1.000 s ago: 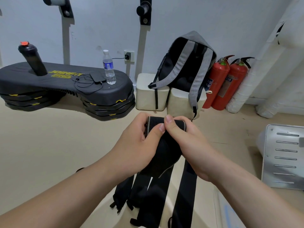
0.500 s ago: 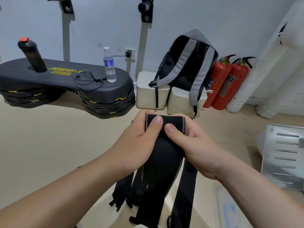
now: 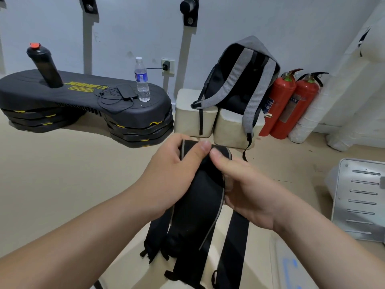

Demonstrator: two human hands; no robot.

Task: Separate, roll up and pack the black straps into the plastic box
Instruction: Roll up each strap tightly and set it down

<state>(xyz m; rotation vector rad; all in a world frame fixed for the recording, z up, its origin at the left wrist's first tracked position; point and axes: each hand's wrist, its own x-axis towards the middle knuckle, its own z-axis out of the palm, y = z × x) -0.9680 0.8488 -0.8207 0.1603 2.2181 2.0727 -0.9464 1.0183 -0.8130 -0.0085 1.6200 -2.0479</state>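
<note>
A wide black strap (image 3: pixel 195 207) with a grey edge hangs in front of me, its top end folded over between both hands. My left hand (image 3: pixel 168 174) grips the top left of the strap, thumb pressed on the fold. My right hand (image 3: pixel 248 188) holds the top right, thumb on the fold and fingers curled behind. Other black straps (image 3: pixel 233 247) hang below and behind it, down to the floor. A clear plastic box (image 3: pixel 291 265) with a blue mark shows at the lower right, partly hidden by my right forearm.
A black stepper platform (image 3: pixel 87 101) with a water bottle (image 3: pixel 142 80) and a black shaker (image 3: pixel 44 66) stands at the left. A grey backpack (image 3: pixel 239 84) rests on white boxes, with two red fire extinguishers (image 3: pixel 291 103) beside it. A grey metal panel (image 3: pixel 358 199) lies at right.
Both thumbs have shifted on the fold at the strap's top, and more of the wide strap now hangs flat below my hands. The view has tilted slightly.
</note>
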